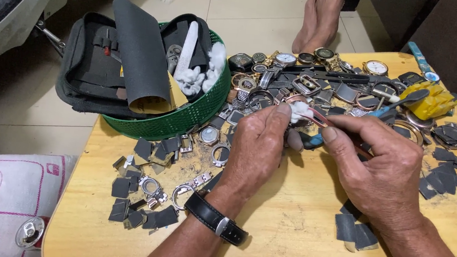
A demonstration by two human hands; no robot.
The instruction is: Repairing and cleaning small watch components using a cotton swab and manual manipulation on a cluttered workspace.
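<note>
Looks like a home watch-repair setup on the floor: a low wooden worktop (pixel 286 227) sits on pale floor tiles (pixel 239 8), piled with watch cases (pixel 299 74), sandpaper scraps (pixel 140 192), and a green basket (pixel 185 116) of tools. A bare foot (pixel 318 18) rests nearby.

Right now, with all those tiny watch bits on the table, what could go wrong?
The left hand pinches a bit of white cotton while the right hand works a thin tool against it, so a slip might poke a fingertip. An elbow could knock small watch cases off the table edge. The green basket hangs over the rim and might tip.
</note>
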